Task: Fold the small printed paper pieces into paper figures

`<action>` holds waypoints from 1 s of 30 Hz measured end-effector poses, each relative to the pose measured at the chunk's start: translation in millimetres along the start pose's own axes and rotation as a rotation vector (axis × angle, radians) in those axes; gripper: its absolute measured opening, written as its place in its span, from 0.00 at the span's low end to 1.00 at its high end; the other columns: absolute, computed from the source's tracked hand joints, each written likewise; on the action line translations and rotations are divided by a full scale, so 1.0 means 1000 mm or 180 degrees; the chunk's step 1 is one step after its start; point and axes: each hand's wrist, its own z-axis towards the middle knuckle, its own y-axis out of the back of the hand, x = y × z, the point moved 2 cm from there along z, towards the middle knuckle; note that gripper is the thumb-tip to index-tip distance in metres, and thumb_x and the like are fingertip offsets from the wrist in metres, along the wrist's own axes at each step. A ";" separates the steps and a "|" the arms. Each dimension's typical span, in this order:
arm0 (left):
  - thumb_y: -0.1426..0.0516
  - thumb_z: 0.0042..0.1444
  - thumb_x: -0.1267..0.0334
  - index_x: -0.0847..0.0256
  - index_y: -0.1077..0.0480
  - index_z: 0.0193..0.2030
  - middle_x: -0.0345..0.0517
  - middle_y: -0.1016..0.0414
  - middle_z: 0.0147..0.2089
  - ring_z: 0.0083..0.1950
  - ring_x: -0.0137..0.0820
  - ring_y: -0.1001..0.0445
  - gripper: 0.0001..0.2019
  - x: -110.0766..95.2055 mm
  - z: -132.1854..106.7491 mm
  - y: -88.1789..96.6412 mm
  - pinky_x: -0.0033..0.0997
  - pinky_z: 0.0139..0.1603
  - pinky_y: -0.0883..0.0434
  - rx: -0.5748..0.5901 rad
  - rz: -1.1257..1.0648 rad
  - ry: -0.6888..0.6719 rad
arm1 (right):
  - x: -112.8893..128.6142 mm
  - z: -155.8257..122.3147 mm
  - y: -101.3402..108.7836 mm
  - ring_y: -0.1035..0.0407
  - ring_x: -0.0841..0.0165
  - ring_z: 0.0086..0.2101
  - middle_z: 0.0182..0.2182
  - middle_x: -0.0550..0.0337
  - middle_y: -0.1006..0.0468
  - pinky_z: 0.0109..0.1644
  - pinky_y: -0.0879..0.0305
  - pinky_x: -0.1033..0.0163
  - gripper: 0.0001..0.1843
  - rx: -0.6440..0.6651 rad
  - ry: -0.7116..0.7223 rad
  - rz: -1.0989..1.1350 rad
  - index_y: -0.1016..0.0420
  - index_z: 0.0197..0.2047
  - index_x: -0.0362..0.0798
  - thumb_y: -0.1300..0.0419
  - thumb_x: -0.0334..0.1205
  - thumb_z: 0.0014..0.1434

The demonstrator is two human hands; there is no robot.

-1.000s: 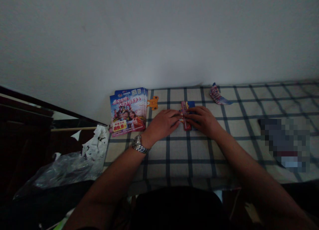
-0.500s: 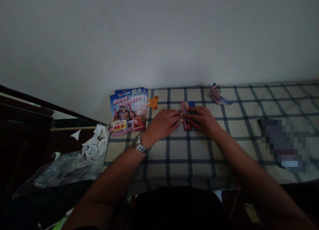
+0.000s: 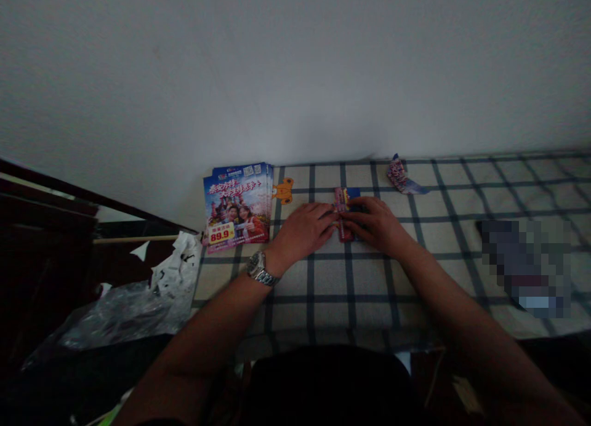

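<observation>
A small folded leaflet, red and blue, lies on the checked cloth near the wall. My left hand, with a metal watch on its wrist, has its curled fingertips pressed on the leaflet's left edge. My right hand covers the leaflet's right side, fingers bent and pressing down on it. Both hands meet over the paper and hide most of it.
A stack of colourful flyers lies at the cloth's left corner, with an orange cut-out beside it. A crumpled folded paper sits by the wall. Clear plastic and white scraps lie lower left. A blurred patch is at right.
Almost nothing differs; both hands stay pressed on the folded leaflet, with only a slight shift of the view.
</observation>
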 end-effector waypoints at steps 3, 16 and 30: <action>0.45 0.73 0.61 0.62 0.27 0.61 0.52 0.25 0.60 0.59 0.42 0.26 0.15 -0.002 0.001 0.001 0.46 0.61 0.26 -0.0003 0.0011 0.0022 | -0.001 0.001 0.001 0.26 0.53 0.54 0.55 0.46 0.21 0.58 0.28 0.44 0.15 -0.0003 0.0063 0.0083 0.16 0.56 0.52 0.38 0.44 0.71; 0.46 0.74 0.59 0.60 0.27 0.62 0.51 0.25 0.59 0.58 0.41 0.26 0.16 -0.003 0.000 -0.001 0.46 0.60 0.26 -0.0098 0.0116 -0.0033 | -0.002 0.000 -0.001 0.27 0.52 0.55 0.56 0.47 0.22 0.59 0.28 0.42 0.14 -0.0039 0.0047 0.0122 0.16 0.56 0.54 0.37 0.43 0.69; 0.48 0.74 0.67 0.67 0.29 0.62 0.54 0.25 0.62 0.62 0.39 0.26 0.15 -0.009 0.003 -0.006 0.42 0.64 0.25 0.0029 0.0033 -0.0044 | -0.004 0.000 0.006 0.22 0.55 0.54 0.54 0.49 0.17 0.59 0.24 0.45 0.12 -0.0055 0.0001 0.0414 0.16 0.52 0.52 0.39 0.41 0.71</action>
